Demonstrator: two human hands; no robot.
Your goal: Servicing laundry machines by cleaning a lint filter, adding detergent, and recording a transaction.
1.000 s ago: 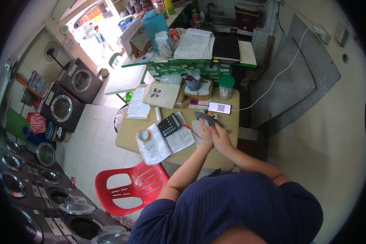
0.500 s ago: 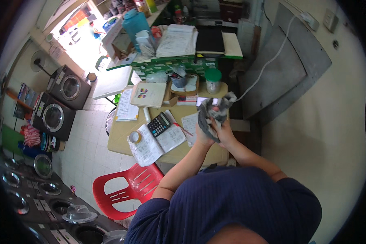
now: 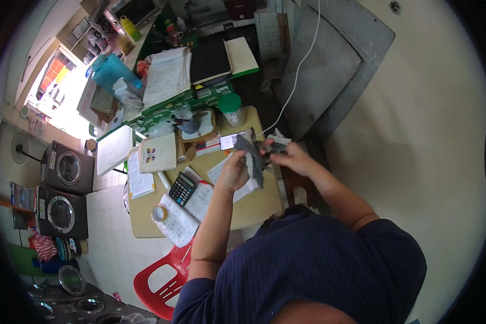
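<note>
A crumpled grey and white cloth [image 3: 255,171] hangs in front of me over the right end of the table. My left hand [image 3: 234,170] is closed on its left side. On the other side, my right hand [image 3: 295,159] pinches the cloth with curled fingers, and a whitish part shows past them. The cloth's exact kind is hard to make out. Just beyond it lies a phone [image 3: 228,141] with a lit screen. Written papers [image 3: 247,187] lie under and beside my left hand.
The beige table [image 3: 259,202] holds a calculator [image 3: 182,189], an open notebook [image 3: 174,218], a tape roll [image 3: 159,214] and a green-lidded jar [image 3: 231,110]. A white cable [image 3: 299,81] runs down at the right. A red chair [image 3: 164,278] stands nearby; washing machines [image 3: 65,213] line the left.
My hands were close together around the bunched cloth; now they are farther apart, with the cloth spread between them. The whole view has turned, so the table appears farther left.
</note>
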